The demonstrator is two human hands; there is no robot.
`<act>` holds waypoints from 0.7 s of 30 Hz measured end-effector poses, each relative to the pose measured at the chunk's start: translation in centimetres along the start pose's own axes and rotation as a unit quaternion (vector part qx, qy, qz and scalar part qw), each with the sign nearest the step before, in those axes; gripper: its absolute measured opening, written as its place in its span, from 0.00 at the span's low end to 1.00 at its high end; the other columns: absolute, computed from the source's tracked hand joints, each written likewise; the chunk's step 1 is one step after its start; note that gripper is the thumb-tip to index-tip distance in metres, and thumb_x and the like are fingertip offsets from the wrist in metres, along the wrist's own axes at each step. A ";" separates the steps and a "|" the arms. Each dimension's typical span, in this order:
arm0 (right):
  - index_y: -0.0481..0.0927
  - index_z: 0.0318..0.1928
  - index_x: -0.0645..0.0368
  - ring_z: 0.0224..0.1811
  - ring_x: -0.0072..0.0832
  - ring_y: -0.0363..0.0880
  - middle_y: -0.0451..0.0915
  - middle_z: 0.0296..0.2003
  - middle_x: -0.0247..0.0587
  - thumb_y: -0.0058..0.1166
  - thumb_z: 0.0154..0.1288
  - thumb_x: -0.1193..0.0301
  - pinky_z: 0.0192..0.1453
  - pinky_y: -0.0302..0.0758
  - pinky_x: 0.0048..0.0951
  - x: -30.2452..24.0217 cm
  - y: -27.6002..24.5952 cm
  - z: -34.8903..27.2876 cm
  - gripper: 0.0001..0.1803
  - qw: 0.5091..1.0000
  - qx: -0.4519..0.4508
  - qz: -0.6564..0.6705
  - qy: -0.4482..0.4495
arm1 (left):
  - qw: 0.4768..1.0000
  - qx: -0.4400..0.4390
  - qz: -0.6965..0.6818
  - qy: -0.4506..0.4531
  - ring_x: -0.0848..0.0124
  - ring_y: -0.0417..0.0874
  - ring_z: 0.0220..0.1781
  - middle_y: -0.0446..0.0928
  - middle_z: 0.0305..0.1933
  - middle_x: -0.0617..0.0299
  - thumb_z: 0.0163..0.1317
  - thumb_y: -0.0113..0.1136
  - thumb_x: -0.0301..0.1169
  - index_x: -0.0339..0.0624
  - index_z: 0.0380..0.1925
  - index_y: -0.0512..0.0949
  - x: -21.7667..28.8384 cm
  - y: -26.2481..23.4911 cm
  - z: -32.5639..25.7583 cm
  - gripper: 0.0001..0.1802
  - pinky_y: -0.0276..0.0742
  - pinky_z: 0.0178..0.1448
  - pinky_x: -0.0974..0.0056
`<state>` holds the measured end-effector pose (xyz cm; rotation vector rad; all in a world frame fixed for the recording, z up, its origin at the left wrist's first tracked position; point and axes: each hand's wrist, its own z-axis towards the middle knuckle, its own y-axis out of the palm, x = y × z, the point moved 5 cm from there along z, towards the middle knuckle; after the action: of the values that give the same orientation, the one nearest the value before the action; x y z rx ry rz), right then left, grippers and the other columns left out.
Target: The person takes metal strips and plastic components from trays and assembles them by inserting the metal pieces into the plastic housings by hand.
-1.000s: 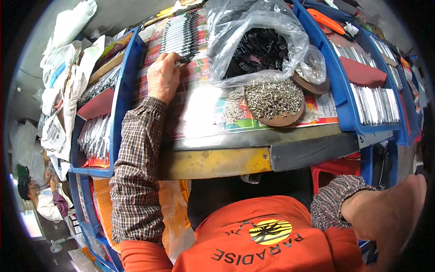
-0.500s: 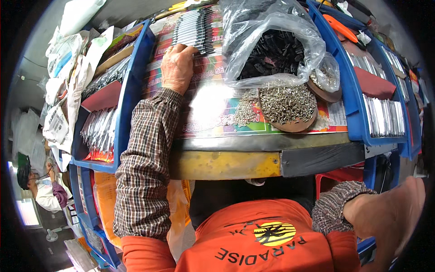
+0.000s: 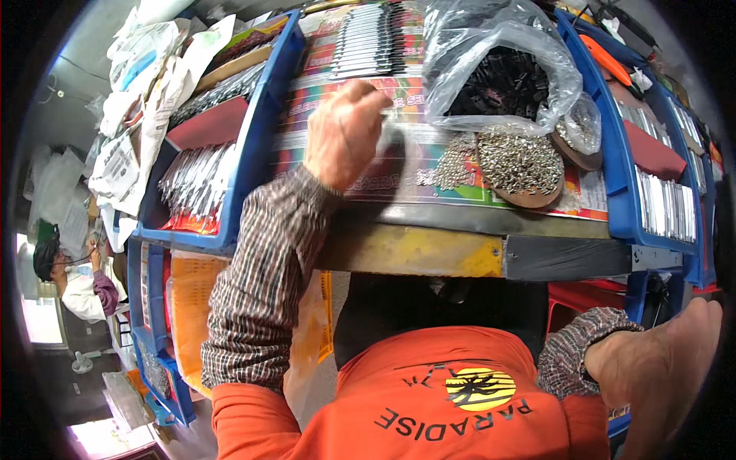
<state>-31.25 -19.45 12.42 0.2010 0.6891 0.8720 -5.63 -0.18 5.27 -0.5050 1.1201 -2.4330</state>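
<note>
My left hand is raised over the patterned sheet on the bench, its fingers curled inward. Whatever they may hold is hidden behind the hand. Just beyond it lies a row of slim silver metal pieces with dark ends, laid side by side. My right hand is lifted close at the lower right, large and blurred, and its fingers cannot be made out. Small silver pins are heaped on a brown rounded board, with loose ones spread to its left.
An open clear bag holds black parts. Blue bins with metal strips flank the bench on the left, and another blue bin stands at right. The bench's front edge is yellow. A person sits far left.
My left hand has left the row of silver pieces and come nearer and to the right, fingers curled. The view has shifted, moving the bench contents rightward and up. My right hand stays raised.
</note>
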 end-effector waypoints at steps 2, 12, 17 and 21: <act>0.78 0.23 0.65 0.23 0.28 0.78 0.79 0.24 0.45 0.55 0.53 0.82 0.31 0.80 0.32 -1.7 0.1 -2.3 0.04 1.000 0.001 0.008 -0.004 | 0.999 -0.006 0.022 0.025 0.58 0.82 0.37 0.78 0.36 0.56 0.50 0.62 0.20 0.41 0.34 0.80 2.0 -2.0 -1.8 0.10 0.78 0.40 0.60; 0.78 0.22 0.65 0.22 0.27 0.78 0.79 0.23 0.44 0.55 0.52 0.84 0.29 0.80 0.30 -1.8 0.9 -2.6 0.04 0.999 0.010 0.032 -0.007 | 0.966 0.007 0.224 -0.128 0.60 0.82 0.29 0.81 0.32 0.54 0.57 0.60 0.24 0.39 0.33 0.82 -4.1 -13.5 -7.1 0.05 0.75 0.33 0.63; 0.78 0.22 0.65 0.21 0.27 0.78 0.79 0.23 0.44 0.55 0.51 0.84 0.29 0.80 0.29 -3.1 2.3 -2.6 0.05 1.000 0.008 0.025 -0.007 | 0.934 -0.081 0.274 -0.213 0.55 0.83 0.35 0.82 0.32 0.53 0.57 0.59 0.28 0.41 0.33 0.82 -13.3 -14.2 -9.3 0.06 0.76 0.38 0.58; 0.78 0.21 0.65 0.21 0.26 0.78 0.79 0.22 0.44 0.55 0.51 0.85 0.28 0.80 0.29 -3.0 2.2 -2.6 0.05 1.000 0.014 0.016 -0.004 | 0.915 -0.155 0.281 -0.246 0.53 0.83 0.39 0.82 0.33 0.52 0.53 0.63 0.32 0.44 0.32 0.82 -15.8 -13.4 -9.9 0.07 0.78 0.42 0.55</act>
<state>-35.61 -20.63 12.78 0.2418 0.6926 0.8908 0.11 21.91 7.25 -0.7234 1.2139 -1.5303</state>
